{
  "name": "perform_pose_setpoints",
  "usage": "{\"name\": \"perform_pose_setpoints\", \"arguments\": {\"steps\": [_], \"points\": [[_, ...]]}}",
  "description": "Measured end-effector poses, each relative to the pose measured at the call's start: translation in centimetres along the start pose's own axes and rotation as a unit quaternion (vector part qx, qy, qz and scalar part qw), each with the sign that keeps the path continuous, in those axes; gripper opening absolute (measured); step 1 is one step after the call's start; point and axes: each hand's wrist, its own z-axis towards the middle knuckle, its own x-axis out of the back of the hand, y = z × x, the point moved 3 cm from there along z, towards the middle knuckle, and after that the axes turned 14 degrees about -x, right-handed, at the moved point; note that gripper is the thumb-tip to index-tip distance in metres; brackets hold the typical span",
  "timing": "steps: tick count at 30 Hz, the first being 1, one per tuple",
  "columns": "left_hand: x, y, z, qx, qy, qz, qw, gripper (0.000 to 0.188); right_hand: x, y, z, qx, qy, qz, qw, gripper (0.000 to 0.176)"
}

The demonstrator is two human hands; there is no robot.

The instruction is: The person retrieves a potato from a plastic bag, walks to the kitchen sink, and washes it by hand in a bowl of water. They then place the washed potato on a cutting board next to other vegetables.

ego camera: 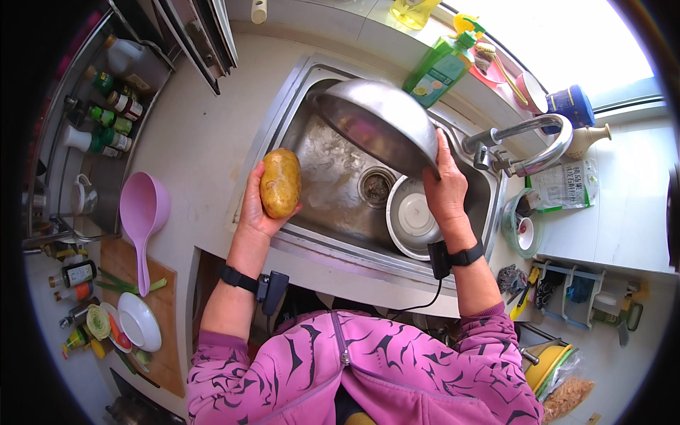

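Observation:
My left hand [264, 204] cups a large, wet-looking yellow potato [280, 183] above the left edge of the steel sink [324, 212]. With my right hand [446, 186] I grip the rim of a stainless steel bowl [388, 109], tilted on its side over the sink so that its opening faces down and toward me. Below that hand a second, upturned metal bowl [415, 215] rests at the sink's right side, partly hidden by the hand and wrist. The drain [377, 186] shows between the two bowls.
A chrome faucet [536, 138] arches at the sink's right. A green soap bottle [443, 69] stands behind it. On the left are a pink ladle [143, 212], a cutting board [164, 313] with a white plate [139, 321], and a rack of bottles [114, 117]. A glass bowl [520, 228] sits right.

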Motion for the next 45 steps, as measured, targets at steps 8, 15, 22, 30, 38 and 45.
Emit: {"name": "perform_pose_setpoints", "arguments": {"steps": [8,15,22,30,38,45], "points": [[-1.3,0.1,-1.0,0.014,0.007,-0.004,1.0,0.055,-1.9,2.8,1.8,-0.195,-0.089,-0.021,0.977,0.064],[-0.8,-0.4,-1.2,0.028,-0.027,0.016,0.999,0.061,-2.9,5.9,0.3,-0.365,-0.197,0.347,0.841,0.049],[-0.1,-0.8,-1.2,0.047,-0.049,0.02,0.997,0.063,-5.6,7.1,-2.2,-0.436,-0.238,0.305,0.813,0.048],[0.6,-0.9,-1.2,0.066,-0.053,0.011,0.996,0.062,-4.3,4.2,-2.7,-0.399,-0.227,0.389,0.799,0.046],[0.5,-3.2,-2.3,0.115,0.045,0.019,0.992,0.06,-9.0,-4.5,0.1,-0.396,-0.394,0.482,0.675,0.037],[0.5,-4.5,-1.2,0.142,0.038,-0.028,0.989,0.055,-15.7,-13.1,1.2,-0.379,-0.491,0.493,0.61,0.035]]}}
